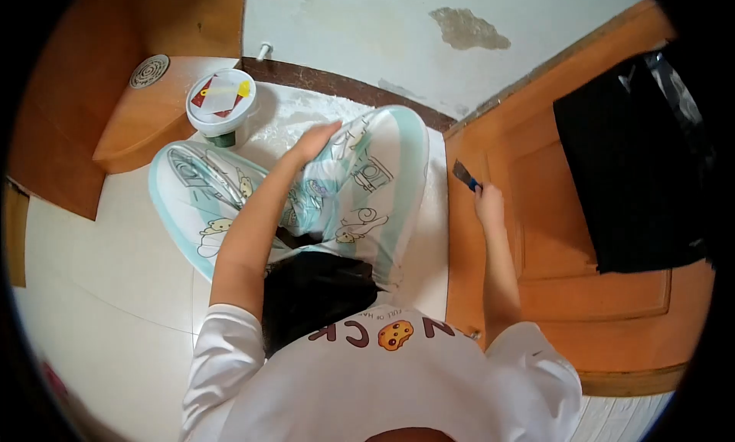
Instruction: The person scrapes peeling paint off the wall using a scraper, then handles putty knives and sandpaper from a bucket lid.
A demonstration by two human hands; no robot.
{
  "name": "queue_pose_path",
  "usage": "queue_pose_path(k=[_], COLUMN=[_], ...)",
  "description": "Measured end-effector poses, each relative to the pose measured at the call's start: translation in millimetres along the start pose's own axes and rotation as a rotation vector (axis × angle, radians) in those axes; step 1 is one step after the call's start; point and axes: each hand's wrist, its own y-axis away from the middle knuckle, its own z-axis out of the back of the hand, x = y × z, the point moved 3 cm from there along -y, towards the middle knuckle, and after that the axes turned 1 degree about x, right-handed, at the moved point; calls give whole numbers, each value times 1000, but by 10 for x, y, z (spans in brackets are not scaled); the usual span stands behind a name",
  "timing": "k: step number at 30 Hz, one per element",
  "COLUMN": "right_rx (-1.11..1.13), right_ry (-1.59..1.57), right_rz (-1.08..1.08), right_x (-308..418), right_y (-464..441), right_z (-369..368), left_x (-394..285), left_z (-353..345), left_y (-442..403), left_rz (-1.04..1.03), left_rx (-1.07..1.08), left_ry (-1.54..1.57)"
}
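My right hand [490, 202] is closed around the blue handle of a putty knife [464, 175], out to the right in front of the wooden door. Its dark, flat blade points up and to the left, toward the wall, and does not appear to touch it. My left hand [315, 142] lies against the inner side of my right leg, near the knee, with its fingers stretched out and nothing visible in it. Both my legs, in striped patterned trousers [367, 174], are folded before me.
A white tub [200, 120] stands at the left, with red, yellow and whitish flat pieces [222, 96] on top. White powder [295, 109] covers the floor by the skirting. The white wall has a bare patch [467, 30]. A black cloth [628, 166] hangs on the wooden door [536, 204].
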Motion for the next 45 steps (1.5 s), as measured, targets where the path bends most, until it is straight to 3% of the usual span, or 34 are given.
queue_pose_path(k=[1,3,5,6,9,12,17,19,22,26,33,35,39,42,45], right_rx=[32,44,55,53,31,-26,13,-44,-11,61,121,74,39,-30,25], right_ry=[3,-12,-35,-46,-100,-109,-221,-287,-253,-203,-266,-367,-563,-745,-1023], right_rz=[-11,-4,3,7,87,183,349,450,527,457,471,521,398,243,134], right_x=[24,69,123,181,171,289,907,1127,1419,1522,1947,2154,2461,2624,2713], right_y=[-42,-103,-192,-216,-542,-1020,-1638,-1457,-1428,-1317,-1524,-1636,-1761,-1914,-2212], right_z=[0,-31,-28,36,-34,-135,-536,-527,-749,-1013,-1297,-1230,-1125,-1087,-1375], left_x=[-445,-1365,-1759,-1786,-1288,-926,-823,-921,-1028,-870,-581,-425,-275,-337,-262], left_z=[-94,-288,-397,-438,-224,-13,26,2,164,476,929,1124,1367,1371,1321], left_y=[24,187,125,125,29,220,55,250,341,454,689,756,874,897,754], left_rz=[-62,-411,-283,-216,125,212,-156,-289,-177,-169,-319,-124,177,194,154], left_rx=[58,78,281,380,321,339,337,286,205,202,78,26,-144,-250,-226], left_ry=[197,217,-116,-277,60,78,-455,-701,-783,-824,-576,-276,155,246,213])
